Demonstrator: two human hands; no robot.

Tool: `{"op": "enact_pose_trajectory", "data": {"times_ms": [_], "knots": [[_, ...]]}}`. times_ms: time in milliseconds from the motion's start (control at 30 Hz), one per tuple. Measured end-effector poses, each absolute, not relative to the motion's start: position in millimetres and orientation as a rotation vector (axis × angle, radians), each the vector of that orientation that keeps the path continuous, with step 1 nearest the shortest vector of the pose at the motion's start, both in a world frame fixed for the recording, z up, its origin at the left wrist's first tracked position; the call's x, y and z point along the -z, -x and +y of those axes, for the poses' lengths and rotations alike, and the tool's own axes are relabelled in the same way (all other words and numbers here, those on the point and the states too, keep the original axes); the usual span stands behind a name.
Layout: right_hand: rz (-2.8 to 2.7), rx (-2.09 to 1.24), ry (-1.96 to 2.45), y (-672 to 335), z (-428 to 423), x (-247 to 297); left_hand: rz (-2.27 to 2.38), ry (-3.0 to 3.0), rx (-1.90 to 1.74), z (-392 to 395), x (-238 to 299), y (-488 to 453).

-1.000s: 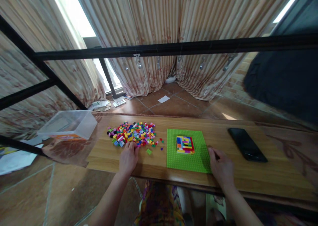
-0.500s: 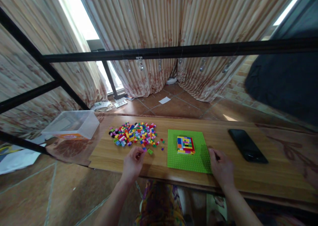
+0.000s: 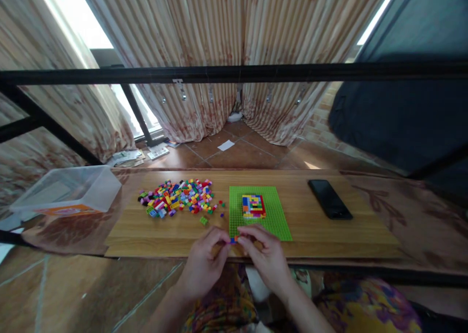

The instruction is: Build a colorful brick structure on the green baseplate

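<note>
My left hand and my right hand meet fingertip to fingertip at the near edge of the green baseplate. Pinched between them are small toy bricks, blue in the middle with orange toward my right fingers; my fingertips partly cover them, and whether they are joined I cannot tell. Just beyond, a multicoloured square brick build stands on the baseplate. A loose green brick lies on the board left of my hands.
A pile of mixed bricks spreads over the wooden board on the left. Farther left stands a clear plastic bin. A black phone lies at the right. A dark metal rail crosses beyond the board.
My left hand has moved right from beside the pile, and my right hand has come left from the baseplate's right side. They now meet over small bricks. The view has turned right.
</note>
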State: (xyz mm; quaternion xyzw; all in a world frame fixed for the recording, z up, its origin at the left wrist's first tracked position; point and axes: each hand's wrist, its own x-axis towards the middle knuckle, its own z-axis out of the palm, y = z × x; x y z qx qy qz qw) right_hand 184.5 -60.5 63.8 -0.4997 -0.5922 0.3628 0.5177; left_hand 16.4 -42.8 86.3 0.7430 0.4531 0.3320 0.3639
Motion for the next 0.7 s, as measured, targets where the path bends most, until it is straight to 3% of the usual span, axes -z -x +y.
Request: {"op": "enact_pose_trajectory", "data": {"times_ms": [433, 700], "knots": [[-1.106, -1.091, 1.261, -183.4, -88.4, -37.4, 1.016, -1.253, -0.804, -60.5, -41.9, -40.3], [-0.956, -1.171, 1.322, -181.9, -89.7, -25.8, 1.183, -1.557, -0.737, -60.3, -40.8, -42.0]]}}
